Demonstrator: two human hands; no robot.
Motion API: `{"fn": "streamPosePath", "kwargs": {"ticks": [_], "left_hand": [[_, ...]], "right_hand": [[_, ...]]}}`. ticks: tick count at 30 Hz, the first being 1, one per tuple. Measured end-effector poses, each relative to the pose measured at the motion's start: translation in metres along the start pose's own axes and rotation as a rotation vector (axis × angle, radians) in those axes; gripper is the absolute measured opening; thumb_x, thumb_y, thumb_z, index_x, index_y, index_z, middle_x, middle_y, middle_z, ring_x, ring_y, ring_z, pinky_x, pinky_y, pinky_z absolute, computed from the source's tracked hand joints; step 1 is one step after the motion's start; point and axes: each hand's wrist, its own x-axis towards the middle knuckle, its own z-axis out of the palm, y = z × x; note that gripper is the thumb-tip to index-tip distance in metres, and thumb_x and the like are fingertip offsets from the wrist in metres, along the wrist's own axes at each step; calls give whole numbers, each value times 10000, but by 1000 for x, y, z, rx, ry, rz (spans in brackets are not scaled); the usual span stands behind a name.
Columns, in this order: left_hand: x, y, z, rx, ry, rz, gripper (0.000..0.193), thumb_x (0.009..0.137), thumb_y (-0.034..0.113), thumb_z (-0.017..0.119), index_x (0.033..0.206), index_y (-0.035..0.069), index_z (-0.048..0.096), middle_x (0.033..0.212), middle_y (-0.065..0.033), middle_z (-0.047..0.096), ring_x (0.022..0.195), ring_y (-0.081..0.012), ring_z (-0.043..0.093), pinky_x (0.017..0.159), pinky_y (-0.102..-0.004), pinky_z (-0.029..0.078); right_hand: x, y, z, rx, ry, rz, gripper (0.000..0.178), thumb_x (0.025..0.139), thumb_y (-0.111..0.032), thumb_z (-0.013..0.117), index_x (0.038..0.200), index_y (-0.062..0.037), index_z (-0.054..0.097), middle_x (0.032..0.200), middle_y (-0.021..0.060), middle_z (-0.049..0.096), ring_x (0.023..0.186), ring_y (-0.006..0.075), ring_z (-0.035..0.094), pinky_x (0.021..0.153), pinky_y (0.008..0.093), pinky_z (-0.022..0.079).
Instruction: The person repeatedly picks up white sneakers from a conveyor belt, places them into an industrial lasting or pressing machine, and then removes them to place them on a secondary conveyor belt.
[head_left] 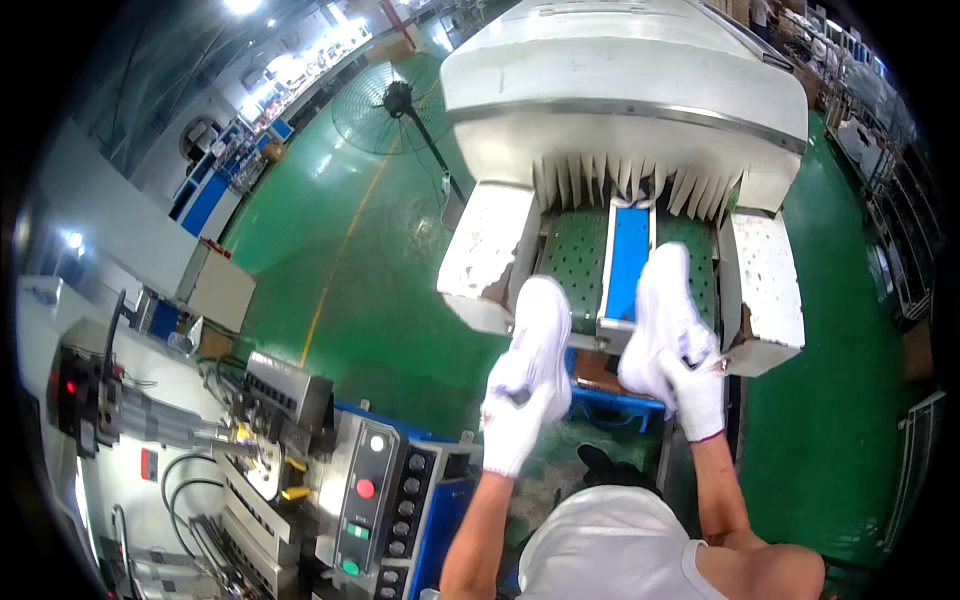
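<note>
Both of my hands wear white knitted gloves, and each grips a white shoe. My left hand (513, 420) is closed around the heel part of one shoe (541, 325), its toe pointing away from me. The other shoe (665, 295) is in my right hand (696, 392), whose thumb and fingers wrap its near end. The shoes hang in front of the mouth of a large white machine. A blue strip (629, 250) runs into that mouth between perforated green belts (575, 250). The right shoe overlaps the strip's right side; contact with the belt cannot be made out.
A fringed flap curtain (600, 185) covers the white machine's opening (630, 125), with white side blocks (490, 245) flanking it. To my left stands a control panel (368, 490) with buttons and knobs beside metal machinery (265, 470). A standing fan (398, 98) is farther off. Racks (900, 230) line the right.
</note>
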Motion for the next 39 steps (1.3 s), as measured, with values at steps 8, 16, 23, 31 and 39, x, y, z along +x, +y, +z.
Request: {"fn": "streamPosePath", "kwargs": {"ticks": [8,16,23,31,39], "left_hand": [[237,5,141,407,-11,324,670,877,382,686,1419,40,493,1354,-257,591,1268,-407,567,1085,-426,431],[174,-38,158,-28,-28,393,771,900,202,717,1506,-75,328,1482,-296,434,1384,-420,437,1176,-448,334],[-241,-266,-60,401,266,-606,632,939,156,699,1482,-28,433,1428,-233,558,1327,-309,554,1107,-388,438],[-711,-207,-76,463,1832,-1626,520,916,263,662,1333,-38,583,1252,-251,670,1154,-350,654,989,-422,514],[-737,-297,84,-10,1975,-1455,513,903,251,682,1329,-16,584,1259,-234,666,1154,-353,660,1003,-443,517]], "right_hand": [[178,20,-5,-759,143,-133,764,820,-345,759,1459,-46,466,1283,308,632,1210,445,612,1035,480,481],[99,-60,86,105,-205,-441,632,909,-162,732,1450,33,471,1471,215,501,1325,314,527,1144,405,389],[-133,27,106,-56,-1335,262,622,911,-173,732,1438,42,482,1472,214,505,1333,315,524,1148,413,386],[-229,88,35,-531,-1771,549,611,914,-185,732,1425,53,495,1472,213,509,1343,315,520,1153,423,382],[-338,80,90,-841,-2321,373,602,916,-197,732,1411,64,508,1472,211,514,1352,315,517,1158,432,378]]}}
